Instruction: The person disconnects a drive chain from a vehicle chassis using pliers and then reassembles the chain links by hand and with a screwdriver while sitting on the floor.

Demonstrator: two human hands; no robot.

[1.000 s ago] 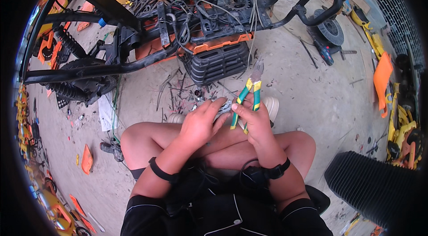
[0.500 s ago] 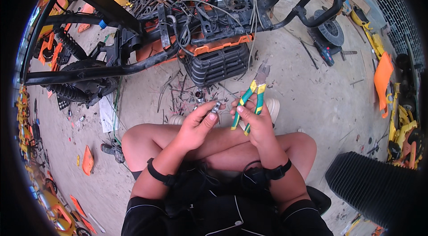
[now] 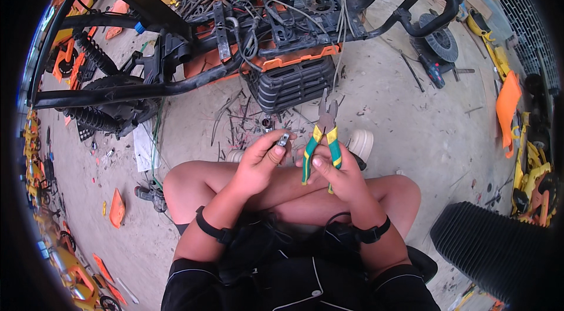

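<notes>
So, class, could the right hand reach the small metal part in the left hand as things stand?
Probably yes: the right hand is near the small metal part in the left hand, with the gap looking open, though gripping the pliers may hinder a pinch.

the green-yellow pliers (image 3: 325, 123) in the right hand (image 3: 343, 178) have opened, jaws and handles (image 3: 335, 153) spread wider.

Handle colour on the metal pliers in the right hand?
Long green-and-yellow handles; best seen in the head view.
</notes>
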